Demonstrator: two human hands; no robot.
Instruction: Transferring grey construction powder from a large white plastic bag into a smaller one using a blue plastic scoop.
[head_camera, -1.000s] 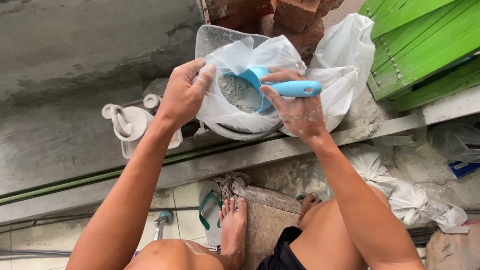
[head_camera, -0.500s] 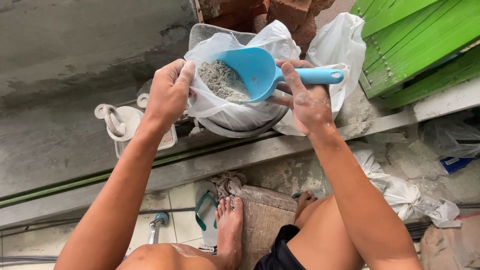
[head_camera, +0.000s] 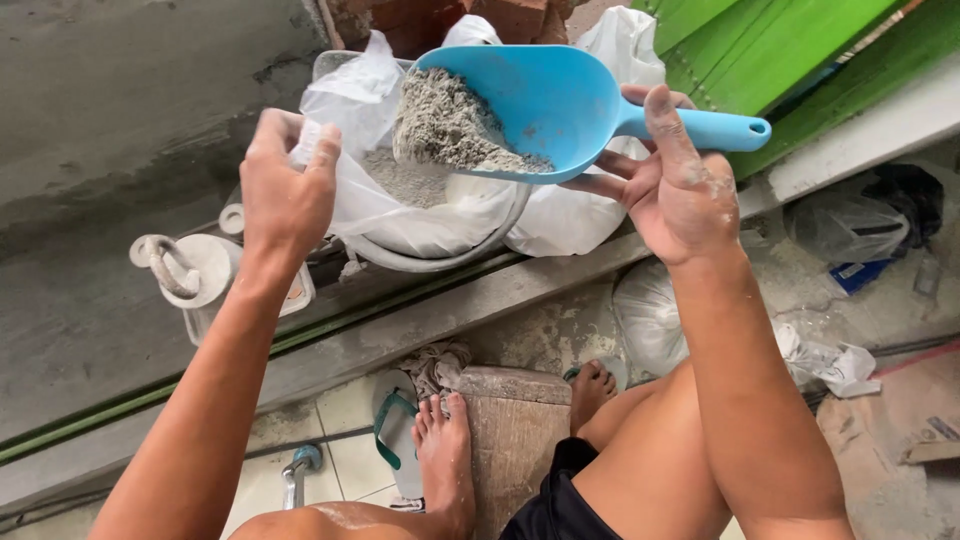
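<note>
The right hand (head_camera: 685, 195) gripped the handle of a blue plastic scoop (head_camera: 540, 105), lifted above the white plastic bag (head_camera: 400, 205) and loaded with grey powder (head_camera: 450, 125). The left hand (head_camera: 285, 190) pinched the bag's near-left edge open; more powder remained inside, in the basin (head_camera: 440, 258) on the ledge.

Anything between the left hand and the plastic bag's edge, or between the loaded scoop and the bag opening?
Nothing visible. The left hand grips the white plastic bag by its rim directly. The right hand holds the blue scoop, heaped with grey powder, over the open bag mouth, with only air between.
</note>
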